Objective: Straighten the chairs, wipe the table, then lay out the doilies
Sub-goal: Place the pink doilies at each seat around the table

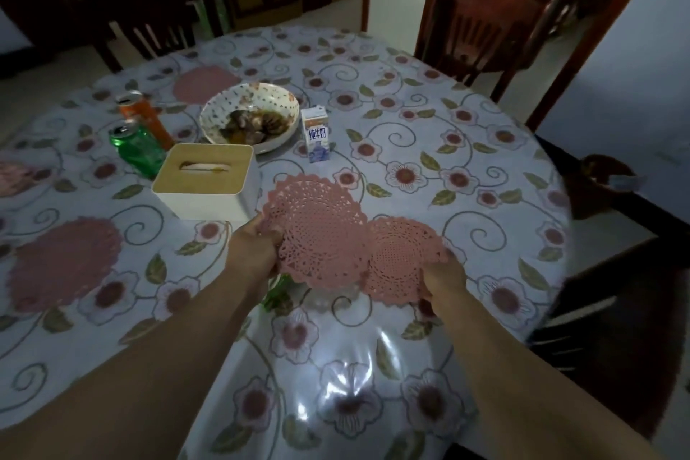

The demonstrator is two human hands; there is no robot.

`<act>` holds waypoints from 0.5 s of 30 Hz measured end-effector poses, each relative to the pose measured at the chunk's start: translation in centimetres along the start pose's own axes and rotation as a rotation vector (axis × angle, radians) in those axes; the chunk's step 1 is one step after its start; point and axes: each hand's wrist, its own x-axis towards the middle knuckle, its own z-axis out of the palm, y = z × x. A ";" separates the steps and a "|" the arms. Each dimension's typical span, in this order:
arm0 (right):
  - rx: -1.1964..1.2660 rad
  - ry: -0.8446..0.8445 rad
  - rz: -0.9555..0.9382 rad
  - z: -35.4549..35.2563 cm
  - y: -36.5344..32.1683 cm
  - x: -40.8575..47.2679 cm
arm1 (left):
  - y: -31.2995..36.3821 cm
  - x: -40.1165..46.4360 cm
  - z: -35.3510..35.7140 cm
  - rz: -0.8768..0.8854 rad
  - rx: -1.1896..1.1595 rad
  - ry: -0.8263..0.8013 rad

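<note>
My left grip [254, 250] pinches the larger doily [317, 231] by its left edge; my right grip [444, 280] pinches the smaller doily [401, 258]. Both doilies are raised over the worktop [485, 146] toward its near edge, edges overlapping, just beside the tissue box [205, 179].
</note>
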 end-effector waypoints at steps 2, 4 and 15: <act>-0.079 0.042 -0.007 -1.0 -0.8 -1.4 | 0.0 -0.4 0.1 -0.018 -0.007 -0.022; -0.121 0.078 -0.002 -2.2 -1.8 -2.4 | 0.2 -0.8 0.3 -0.029 -0.025 -0.029; 0.301 -0.383 -0.014 -10.0 -7.0 -10.9 | 4.6 -6.0 4.2 -0.060 -0.151 -0.301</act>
